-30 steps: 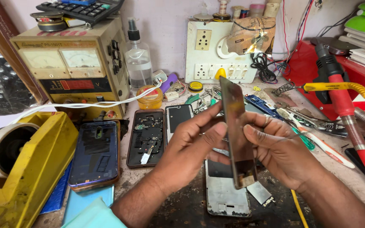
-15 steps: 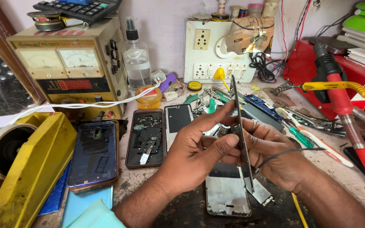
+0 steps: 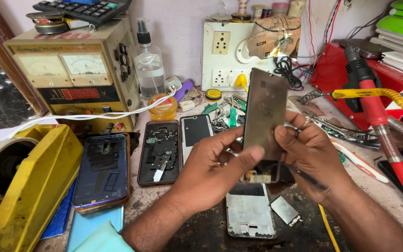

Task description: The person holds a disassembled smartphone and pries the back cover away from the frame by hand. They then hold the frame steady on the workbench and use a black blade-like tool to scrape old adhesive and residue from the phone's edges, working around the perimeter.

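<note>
Grey metal faces me: I hold a thin phone panel (image 3: 263, 112) upright above the desk (image 3: 388, 205), its dark lower end down between my palms. My left hand (image 3: 215, 170) is closed on it, thumb pressed flat across the front near the bottom, fingers curled behind. My right hand (image 3: 311, 156) grips the right edge, fingers wrapped round it, and also seems to pinch a thin dark tool (image 3: 309, 177) that slants down and right. I judge the panel light, stiff, and brittle; it would crack if bent, and its smooth face looks slippery, so the long edges are the safe place to hold, not the middle.

Below my hands lies a pale phone frame (image 3: 249, 215) with a small metal plate (image 3: 285, 211) just beside it. To the left sit an opened phone (image 3: 159, 151) and a blue-rimmed one (image 3: 103, 170).

A cream power supply (image 3: 78, 70) with two white dials and a red display stands at the back left. A clear spray bottle (image 3: 149, 70) stands beside it, then a round yellow tin (image 3: 163, 107). A white socket board (image 3: 222, 60) stands against the wall.
</note>
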`<move>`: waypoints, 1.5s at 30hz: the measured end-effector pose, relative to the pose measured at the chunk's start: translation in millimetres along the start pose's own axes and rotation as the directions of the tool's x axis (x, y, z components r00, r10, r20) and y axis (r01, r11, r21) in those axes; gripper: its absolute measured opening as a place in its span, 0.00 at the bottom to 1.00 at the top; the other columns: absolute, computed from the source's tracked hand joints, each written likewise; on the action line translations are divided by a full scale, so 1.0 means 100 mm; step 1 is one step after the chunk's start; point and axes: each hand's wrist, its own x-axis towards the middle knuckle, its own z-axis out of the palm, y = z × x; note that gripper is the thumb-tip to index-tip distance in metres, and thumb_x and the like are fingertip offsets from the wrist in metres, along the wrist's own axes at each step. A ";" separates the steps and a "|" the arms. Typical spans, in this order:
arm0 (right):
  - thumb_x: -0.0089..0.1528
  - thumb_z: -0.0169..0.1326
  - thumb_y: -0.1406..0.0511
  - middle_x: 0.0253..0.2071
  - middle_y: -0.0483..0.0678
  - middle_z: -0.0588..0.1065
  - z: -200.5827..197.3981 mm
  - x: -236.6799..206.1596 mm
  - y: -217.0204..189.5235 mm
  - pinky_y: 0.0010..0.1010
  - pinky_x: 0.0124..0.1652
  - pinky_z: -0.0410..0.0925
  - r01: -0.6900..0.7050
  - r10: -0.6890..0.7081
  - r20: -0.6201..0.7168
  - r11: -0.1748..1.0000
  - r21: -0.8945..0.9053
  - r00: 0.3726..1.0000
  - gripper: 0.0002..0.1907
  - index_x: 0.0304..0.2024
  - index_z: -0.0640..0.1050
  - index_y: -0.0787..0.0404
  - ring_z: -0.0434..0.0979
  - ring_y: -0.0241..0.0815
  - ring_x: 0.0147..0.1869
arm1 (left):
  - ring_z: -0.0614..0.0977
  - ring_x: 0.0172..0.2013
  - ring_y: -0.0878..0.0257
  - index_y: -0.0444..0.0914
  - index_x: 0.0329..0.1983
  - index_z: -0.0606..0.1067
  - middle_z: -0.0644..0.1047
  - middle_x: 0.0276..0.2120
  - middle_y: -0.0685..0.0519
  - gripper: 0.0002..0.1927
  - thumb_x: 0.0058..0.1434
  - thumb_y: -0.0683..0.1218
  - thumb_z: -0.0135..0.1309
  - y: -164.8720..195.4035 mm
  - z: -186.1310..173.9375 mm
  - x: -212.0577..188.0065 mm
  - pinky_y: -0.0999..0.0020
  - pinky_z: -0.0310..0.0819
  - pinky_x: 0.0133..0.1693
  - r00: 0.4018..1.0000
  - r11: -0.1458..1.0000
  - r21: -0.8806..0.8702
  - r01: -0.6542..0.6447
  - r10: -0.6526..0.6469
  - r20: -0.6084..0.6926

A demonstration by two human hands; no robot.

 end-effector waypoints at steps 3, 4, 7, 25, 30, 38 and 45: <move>0.69 0.55 0.66 0.45 0.45 0.79 -0.03 0.01 0.01 0.30 0.48 0.73 0.083 -0.085 -0.023 0.995 -0.054 0.996 0.19 0.61 0.74 0.64 0.78 0.32 0.46 | 0.75 0.26 0.75 0.36 0.57 0.78 0.73 0.27 0.58 0.17 0.64 0.43 0.57 -0.03 0.02 0.04 0.73 0.85 0.31 0.998 0.993 -0.111 0.039 -0.044 -0.049; 0.67 0.55 0.66 0.46 0.44 0.79 -0.04 0.01 0.02 0.29 0.49 0.73 0.062 -0.063 -0.034 0.997 -0.049 0.997 0.18 0.60 0.74 0.64 0.79 0.30 0.48 | 0.76 0.27 0.75 0.35 0.56 0.78 0.73 0.28 0.58 0.17 0.64 0.43 0.57 -0.05 0.01 0.06 0.72 0.85 0.31 0.997 0.991 -0.130 0.040 -0.048 -0.063; 0.65 0.56 0.68 0.46 0.44 0.80 -0.08 0.00 0.07 0.25 0.47 0.71 0.031 -0.033 -0.013 0.992 -0.119 0.999 0.18 0.58 0.76 0.65 0.78 0.29 0.47 | 0.78 0.29 0.74 0.34 0.55 0.78 0.74 0.29 0.58 0.16 0.65 0.42 0.57 -0.11 -0.03 0.09 0.72 0.87 0.31 0.995 0.983 -0.180 0.028 -0.044 -0.086; 0.65 0.55 0.66 0.37 0.43 0.81 -0.15 0.01 0.10 0.30 0.30 0.73 -0.084 0.085 0.008 0.994 -0.070 0.996 0.11 0.48 0.79 0.65 0.80 0.34 0.32 | 0.79 0.33 0.74 0.37 0.56 0.77 0.78 0.33 0.58 0.16 0.66 0.44 0.55 -0.23 -0.12 0.13 0.73 0.84 0.34 0.989 0.982 -0.168 0.085 -0.104 -0.107; 0.65 0.55 0.67 0.39 0.45 0.81 -0.10 0.01 0.11 0.29 0.36 0.74 -0.042 0.038 -0.029 0.987 -0.158 0.999 0.12 0.48 0.80 0.67 0.80 0.31 0.37 | 0.77 0.33 0.76 0.34 0.51 0.79 0.80 0.36 0.59 0.11 0.68 0.41 0.56 -0.24 -0.09 0.11 0.78 0.74 0.35 0.993 0.993 -0.092 -0.080 0.071 -0.090; 0.61 0.59 0.71 0.41 0.47 0.82 0.01 -0.03 0.02 0.27 0.42 0.74 0.088 -0.097 -0.052 0.985 -0.146 0.994 0.09 0.45 0.81 0.62 0.81 0.32 0.42 | 0.73 0.27 0.77 0.36 0.46 0.80 0.79 0.28 0.59 0.08 0.65 0.41 0.57 -0.13 -0.03 0.01 0.77 0.71 0.29 1.000 0.997 0.071 -0.003 0.003 0.001; 0.63 0.59 0.70 0.41 0.47 0.82 -0.10 0.01 0.01 0.33 0.43 0.76 0.112 -0.110 -0.103 0.994 0.018 0.989 0.05 0.42 0.80 0.61 0.82 0.37 0.42 | 0.79 0.41 0.76 0.33 0.56 0.79 0.82 0.40 0.56 0.15 0.71 0.45 0.52 -0.13 -0.07 0.07 0.77 0.76 0.47 0.998 0.945 -0.326 -0.011 0.032 0.060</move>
